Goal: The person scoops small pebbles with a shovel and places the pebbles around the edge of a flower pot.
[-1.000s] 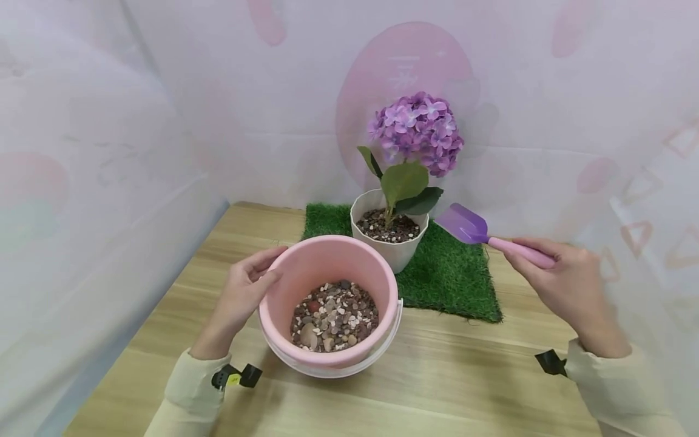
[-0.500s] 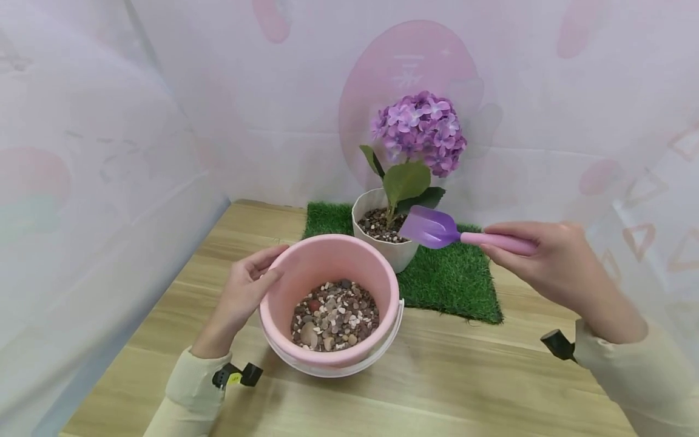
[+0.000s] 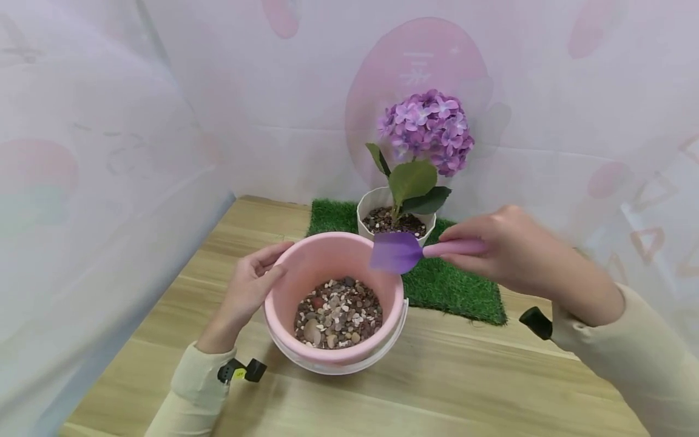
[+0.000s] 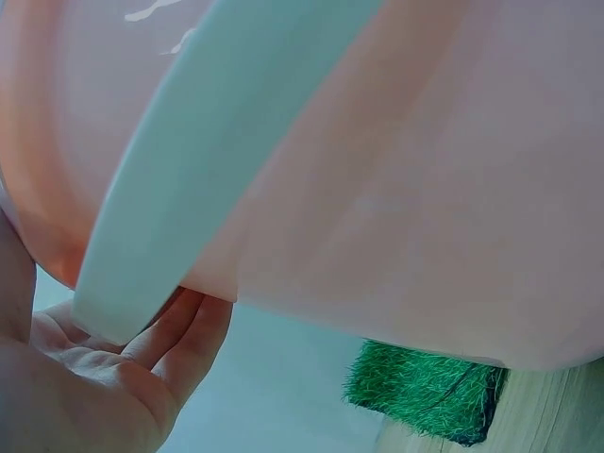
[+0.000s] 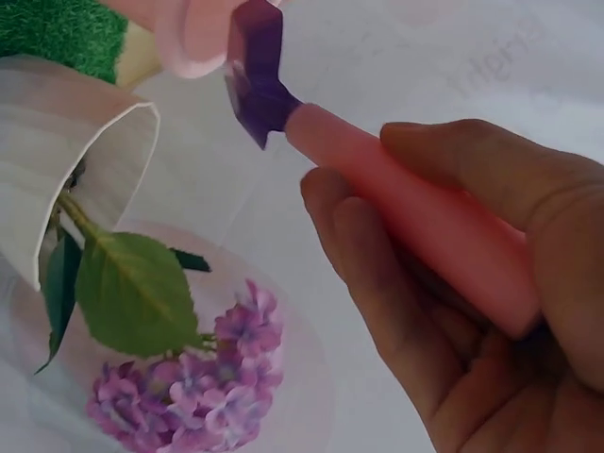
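A pink bucket [image 3: 281, 328] of mixed pebbles [image 3: 338, 312] stands on the table, its white handle [image 3: 349, 369] lowered around the near side. With the thumb at the rim and the fingers along the outer wall, my left hand [image 3: 246, 291] holds the bucket's left side. My right hand [image 3: 508, 255] grips a small garden shovel by its pink handle [image 5: 406, 212]. The purple blade [image 3: 397, 252] hangs over the bucket's far right rim; no pebbles can be made out on it. Behind, a purple hydrangea [image 3: 428, 130] grows from a white pot [image 3: 374, 203] filled with small stones.
Under the pot lies a green artificial grass mat [image 3: 453, 291], reaching to the right of the bucket. The wooden table [image 3: 437, 382] meets a pale printed curtain [image 3: 289, 91] at the back and left.
My right hand has brought the shovel leftward and down, from right of the pot, past the pot's front, to the bucket's rim. The left hand and the bucket stay in place.
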`<state>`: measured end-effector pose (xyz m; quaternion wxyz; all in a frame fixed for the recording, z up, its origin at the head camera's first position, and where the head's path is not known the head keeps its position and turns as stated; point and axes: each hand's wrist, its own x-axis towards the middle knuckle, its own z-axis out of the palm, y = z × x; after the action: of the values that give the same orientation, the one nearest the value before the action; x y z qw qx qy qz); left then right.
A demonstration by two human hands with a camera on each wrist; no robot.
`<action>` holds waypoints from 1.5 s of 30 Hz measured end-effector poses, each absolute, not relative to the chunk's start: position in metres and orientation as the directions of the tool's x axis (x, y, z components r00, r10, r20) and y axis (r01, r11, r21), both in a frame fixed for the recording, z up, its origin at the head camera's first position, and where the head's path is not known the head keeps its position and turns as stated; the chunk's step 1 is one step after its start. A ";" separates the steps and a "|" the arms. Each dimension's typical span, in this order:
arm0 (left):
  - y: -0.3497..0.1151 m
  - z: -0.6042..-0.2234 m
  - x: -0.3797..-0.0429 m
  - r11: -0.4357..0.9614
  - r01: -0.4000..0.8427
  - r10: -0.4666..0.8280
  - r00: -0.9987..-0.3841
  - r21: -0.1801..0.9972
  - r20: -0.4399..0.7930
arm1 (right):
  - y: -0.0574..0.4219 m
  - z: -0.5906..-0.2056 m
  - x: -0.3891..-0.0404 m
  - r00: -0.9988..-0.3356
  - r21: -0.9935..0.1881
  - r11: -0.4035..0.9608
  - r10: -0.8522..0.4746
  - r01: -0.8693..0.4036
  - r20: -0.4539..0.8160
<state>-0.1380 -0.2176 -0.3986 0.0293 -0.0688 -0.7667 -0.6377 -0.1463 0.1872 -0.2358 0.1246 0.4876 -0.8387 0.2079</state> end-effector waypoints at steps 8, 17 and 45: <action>-0.218 -0.398 -0.139 0.180 0.149 0.072 -0.988 0.972 0.138 | 0.160 -0.233 -0.143 -0.542 -0.269 0.482 -0.809 -0.834 0.229; -0.219 -0.399 -0.140 0.201 0.160 0.079 -0.986 0.966 0.147 | 0.134 -0.232 -0.147 -0.519 -0.241 0.483 -0.848 -0.842 0.113; -0.221 -0.402 -0.138 0.176 0.142 0.082 -0.988 0.974 0.129 | 0.071 -0.263 -0.156 -0.546 -0.154 0.560 -0.828 -0.814 -0.127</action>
<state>-0.1379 -0.2212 -0.4016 0.0236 -0.0728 -0.7666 -0.6376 -0.1561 0.0710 -0.2633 -0.0928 0.4672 -0.8784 0.0384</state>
